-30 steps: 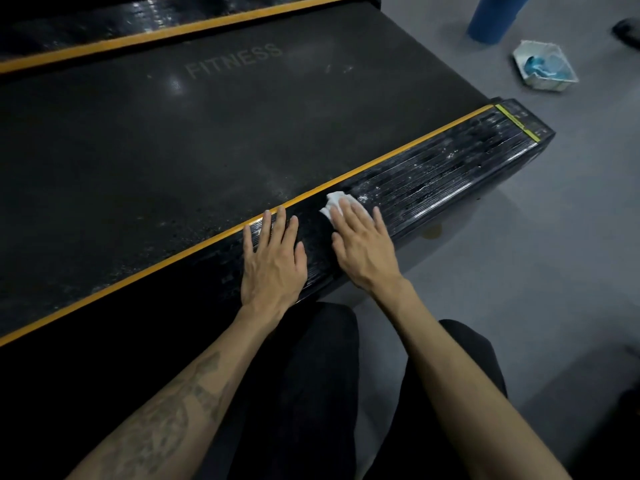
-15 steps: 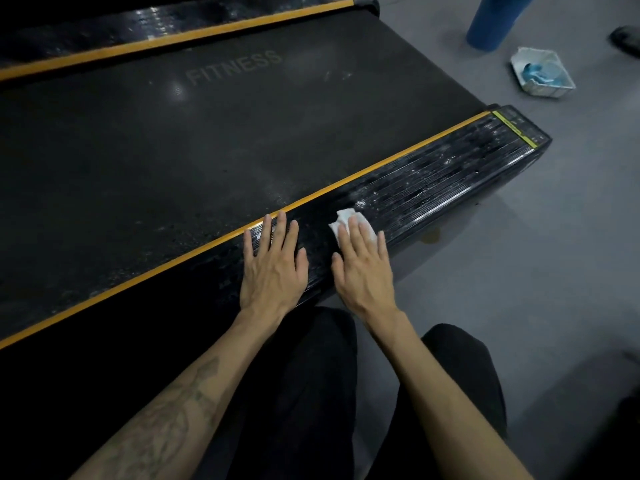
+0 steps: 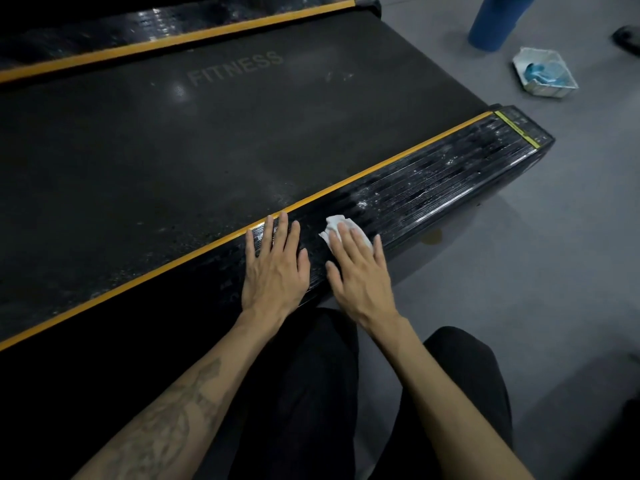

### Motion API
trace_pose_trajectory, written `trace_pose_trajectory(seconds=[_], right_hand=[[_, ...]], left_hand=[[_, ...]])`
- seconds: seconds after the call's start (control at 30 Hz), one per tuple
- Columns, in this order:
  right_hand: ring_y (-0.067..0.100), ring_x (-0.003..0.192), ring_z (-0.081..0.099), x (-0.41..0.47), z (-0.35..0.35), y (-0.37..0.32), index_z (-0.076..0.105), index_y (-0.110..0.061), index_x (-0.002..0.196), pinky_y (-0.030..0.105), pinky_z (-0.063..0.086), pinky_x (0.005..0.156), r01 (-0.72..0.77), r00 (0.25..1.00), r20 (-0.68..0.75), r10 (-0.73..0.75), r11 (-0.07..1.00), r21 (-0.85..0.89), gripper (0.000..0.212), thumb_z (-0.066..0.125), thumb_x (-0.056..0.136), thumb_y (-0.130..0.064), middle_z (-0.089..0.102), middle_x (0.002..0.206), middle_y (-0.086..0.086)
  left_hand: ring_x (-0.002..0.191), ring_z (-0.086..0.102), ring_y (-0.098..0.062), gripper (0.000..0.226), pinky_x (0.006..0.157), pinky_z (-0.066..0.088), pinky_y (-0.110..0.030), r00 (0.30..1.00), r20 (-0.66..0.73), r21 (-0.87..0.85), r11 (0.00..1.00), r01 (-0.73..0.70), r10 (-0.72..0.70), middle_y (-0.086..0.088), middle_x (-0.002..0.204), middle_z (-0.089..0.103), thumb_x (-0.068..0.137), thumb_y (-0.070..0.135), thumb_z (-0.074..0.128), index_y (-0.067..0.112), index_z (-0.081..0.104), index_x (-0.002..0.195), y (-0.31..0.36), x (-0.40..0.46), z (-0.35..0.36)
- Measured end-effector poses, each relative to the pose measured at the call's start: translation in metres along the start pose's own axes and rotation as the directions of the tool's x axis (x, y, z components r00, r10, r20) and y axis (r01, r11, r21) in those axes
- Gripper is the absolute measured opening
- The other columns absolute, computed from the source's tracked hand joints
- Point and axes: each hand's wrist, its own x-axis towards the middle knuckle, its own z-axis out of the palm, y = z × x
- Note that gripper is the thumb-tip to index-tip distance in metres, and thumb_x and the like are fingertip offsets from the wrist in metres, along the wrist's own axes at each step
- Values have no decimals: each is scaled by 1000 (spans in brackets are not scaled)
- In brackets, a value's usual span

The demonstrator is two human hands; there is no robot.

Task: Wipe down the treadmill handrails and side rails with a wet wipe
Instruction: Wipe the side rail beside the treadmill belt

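Pressing a crumpled white wet wipe (image 3: 341,226) flat under the straight fingers of the right hand (image 3: 360,275); resting the left hand (image 3: 275,271), open and empty, alongside on the ribbed black, yellow-edged treadmill side rail (image 3: 433,188), beside the dark belt (image 3: 207,133).

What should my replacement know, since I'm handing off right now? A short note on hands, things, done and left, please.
Left hand: flat on the near side rail, holding nothing.
Right hand: straight fingers press the white wet wipe onto that rail.
Done: the rail beyond the wipe glistens wet up to its end cap.
Left: the rail stretch under and behind the hands looks dry; handrails are out of view.
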Motion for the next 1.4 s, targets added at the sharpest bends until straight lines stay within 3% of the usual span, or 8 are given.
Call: trace_pose_trajectory(seconds=[0.2, 0.4, 0.57, 0.77, 0.9, 1.0, 1.13, 1.4], right_hand=[[20, 157, 12, 1, -3, 12, 28, -18, 161, 55, 1, 127, -98, 995, -19, 98, 995, -10, 66, 19, 103, -46, 19, 169, 4], [17, 157, 14, 1, -1, 4, 32, -22, 160, 57, 3, 126, 16, 1000, 23, -16, 999, -28, 64, 21, 103, -48, 24, 169, 1], [14, 158, 2, -4, -3, 13, 20, -22, 163, 52, -8, 126, -107, 994, 13, 107, 994, -18, 67, 12, 104, -51, 9, 171, -2], [13, 158, 4, -11, 2, 1, 24, -22, 162, 53, -3, 126, -15, 999, 33, 15, 1000, -6, 64, 17, 105, -50, 14, 171, -1], [11, 158, 1, -4, -2, 19, 19, -22, 163, 53, -4, 126, -103, 994, 26, 104, 994, -39, 65, 10, 105, -50, 10, 171, -2], [14, 158, -3, -28, 3, -2, 16, -20, 163, 50, -6, 127, -130, 992, 1, 130, 991, 36, 65, 16, 105, -49, 6, 170, -2], [14, 158, 3, -25, 5, -2, 23, -21, 163, 50, -4, 127, -3, 1000, 15, 3, 1000, 7, 64, 23, 105, -49, 14, 170, 0], [13, 158, -7, -45, 5, -11, 15, -20, 164, 44, -10, 127, -91, 996, 17, 90, 992, 81, 65, 23, 105, -47, 5, 171, -2]], left_hand=[[159, 6, -23, 65, 128, 6, -55, 1000, -11, -3, 1000, -6, 6, -5, 171, 15, 104, 45, 15, 16, 28, 161, 1, -1, 2], [159, 6, -24, 65, 127, 8, -55, 1000, -12, -6, 1000, -2, 2, -6, 171, 15, 104, 44, 15, 15, 28, 160, 1, -2, 1], [159, 5, -23, 61, 128, 6, -54, 1000, -9, -16, 1000, -1, 1, -5, 171, 13, 106, 42, 23, 16, 27, 161, 1, -1, 2], [159, 5, -24, 65, 128, 6, -55, 1000, -3, -10, 1000, -5, 5, -6, 171, 14, 104, 45, 17, 15, 27, 161, 1, 0, 2], [159, 5, -25, 61, 128, 6, -54, 1000, -5, -6, 1000, -17, 17, -5, 171, 14, 107, 43, 25, 16, 28, 161, 1, -1, 2], [159, 5, -24, 62, 128, 6, -55, 1000, -9, -6, 1000, -12, 12, -4, 171, 14, 106, 44, 22, 16, 28, 161, 1, 0, 2], [159, 6, -24, 65, 127, 7, -55, 1000, -9, -9, 1000, -10, 10, -4, 171, 15, 104, 45, 17, 16, 28, 161, 1, 0, 3], [158, 9, -25, 63, 127, 9, -55, 1000, -28, -7, 1000, -14, 14, -6, 170, 18, 105, 44, 21, 15, 30, 160, 2, 0, 3]])
